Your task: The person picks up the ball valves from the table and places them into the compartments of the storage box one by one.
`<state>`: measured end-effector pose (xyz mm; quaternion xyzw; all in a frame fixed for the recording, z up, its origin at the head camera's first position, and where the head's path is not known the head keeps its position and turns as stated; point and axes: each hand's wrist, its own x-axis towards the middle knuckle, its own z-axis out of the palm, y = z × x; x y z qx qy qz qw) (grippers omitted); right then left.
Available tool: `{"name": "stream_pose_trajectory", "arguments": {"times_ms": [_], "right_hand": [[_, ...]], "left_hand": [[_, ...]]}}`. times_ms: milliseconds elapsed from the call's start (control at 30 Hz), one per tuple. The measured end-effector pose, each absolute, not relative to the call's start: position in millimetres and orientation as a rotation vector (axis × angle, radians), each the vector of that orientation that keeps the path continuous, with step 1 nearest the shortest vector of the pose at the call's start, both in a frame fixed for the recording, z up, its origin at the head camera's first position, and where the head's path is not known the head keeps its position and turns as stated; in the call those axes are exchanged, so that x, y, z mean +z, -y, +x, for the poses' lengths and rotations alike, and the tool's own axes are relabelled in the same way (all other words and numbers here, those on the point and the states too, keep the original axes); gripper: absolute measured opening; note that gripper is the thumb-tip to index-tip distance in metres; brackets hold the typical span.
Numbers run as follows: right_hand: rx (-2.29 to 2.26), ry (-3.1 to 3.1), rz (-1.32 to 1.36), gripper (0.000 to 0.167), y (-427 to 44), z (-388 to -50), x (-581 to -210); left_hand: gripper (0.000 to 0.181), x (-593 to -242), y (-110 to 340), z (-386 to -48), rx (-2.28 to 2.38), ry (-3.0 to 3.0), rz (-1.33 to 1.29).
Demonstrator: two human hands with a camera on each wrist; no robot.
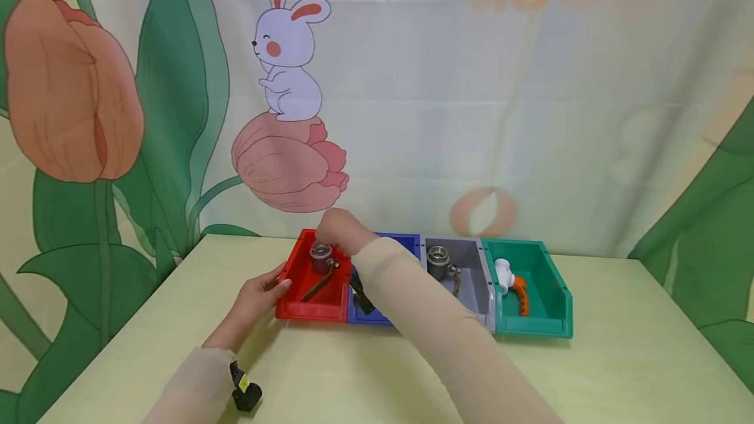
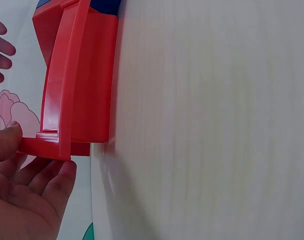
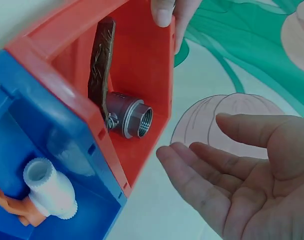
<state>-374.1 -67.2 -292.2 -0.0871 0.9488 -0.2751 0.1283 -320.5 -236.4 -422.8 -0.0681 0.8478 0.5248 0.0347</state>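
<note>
My left hand (image 1: 256, 300) grips the left wall of the red bin (image 1: 312, 312), thumb over the rim and fingers outside, as the left wrist view shows. In this bin lies a metal ball valve (image 1: 321, 259) with a brown lever handle (image 3: 100, 65). Above the bin's back end is my right hand (image 1: 343, 226). The right wrist view shows that hand with fingers loosely bent and apart, holding nothing. Beside the red bin, the blue bin (image 3: 22, 95) contains a white plastic valve (image 3: 57, 192) with an orange handle; my right forearm hides much of this bin in the head view.
A grey bin (image 1: 487, 293) holds another metal valve (image 1: 438, 262). At the row's right end, a green bin (image 1: 550, 280) holds a white valve (image 1: 503, 275) with an orange handle. The row stands on a pale table (image 1: 612, 345), before a printed cloth (image 1: 400, 116).
</note>
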Motion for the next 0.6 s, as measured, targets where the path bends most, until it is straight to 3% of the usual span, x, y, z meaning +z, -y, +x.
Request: {"name": "stream_pose_trajectory", "arguments": {"times_ms": [233, 600], "right_hand": [[-0.872, -2.701, -0.390, 0.023, 37.6, -365.1, -297.5], [-1.247, -2.491, -0.638, 0.030, -18.6, -330.8, -344.2]], "left_hand": [[0.057, -422.5, 234.7, -322.3, 1.607, -2.597, -0.232], [0.057, -420.7, 234.5, -321.2, 1.591, -2.626, -0.221]]}}
